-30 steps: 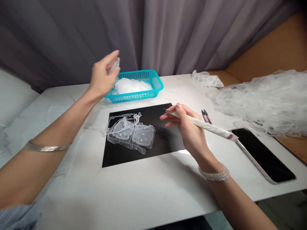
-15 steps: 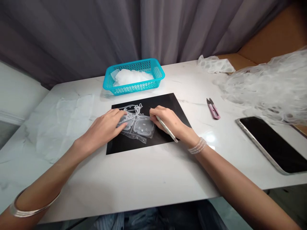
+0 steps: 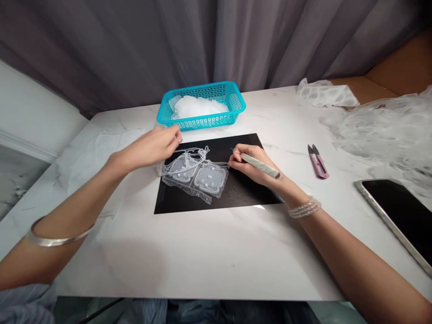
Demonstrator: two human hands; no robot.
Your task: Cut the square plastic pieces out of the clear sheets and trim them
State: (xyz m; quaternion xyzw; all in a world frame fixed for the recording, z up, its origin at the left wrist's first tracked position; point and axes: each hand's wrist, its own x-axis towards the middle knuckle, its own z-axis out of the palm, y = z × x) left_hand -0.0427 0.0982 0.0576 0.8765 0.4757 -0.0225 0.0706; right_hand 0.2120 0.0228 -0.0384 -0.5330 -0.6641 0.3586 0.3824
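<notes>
A black sheet [image 3: 243,189] lies on the marbled table with a clear plastic piece [image 3: 211,177] on it. This piece shows two rounded-square panels, loose white strands and ragged clear edges. My left hand [image 3: 151,146] is raised over the sheet's upper left corner, near the basket. Its fingertips are pressed together; whether they hold anything is too small to tell. My right hand [image 3: 251,164] grips a slim pen-like tool [image 3: 261,165] with a pale marbled handle. Those fingertips are at the right edge of the clear piece, and the tool's working tip is mostly hidden.
A turquoise basket [image 3: 200,122] holding white translucent pieces stands behind the sheet. To the right are pink thread snips [image 3: 317,162], a phone [image 3: 398,216] and a heap of translucent material [image 3: 388,135] by a cardboard box [image 3: 401,67]. Thin translucent sheeting [image 3: 91,157] lies at left.
My left hand has lifted off the clear piece and moved up toward the basket. My right hand has shifted slightly away from the piece, its tool turned flatter. The view has swung a little left.
</notes>
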